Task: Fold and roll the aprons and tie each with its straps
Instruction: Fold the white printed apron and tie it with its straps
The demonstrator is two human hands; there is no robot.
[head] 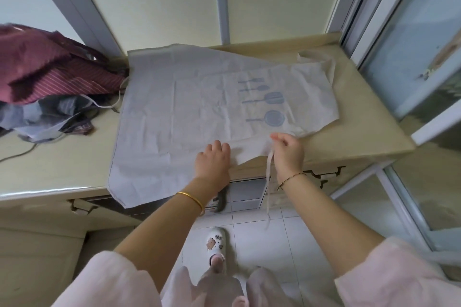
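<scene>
A pale grey apron (189,107), creased and printed with blue utensils, lies spread on the worktop (361,117) at frame centre. The left hand (212,158) presses it with relaxed fingers, while the right hand (289,151) pinches its dangling strap (269,179).

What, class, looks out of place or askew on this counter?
The white apron lies askew: its near corner overhangs the counter edge, and a strap dangles off towards the floor from the right hand. The left hand rests on its near edge. At far left, other aprons sit in an untidy heap.

Apron (189,107) flat on counter (361,137), heap of aprons (50,77) to its left.
</scene>
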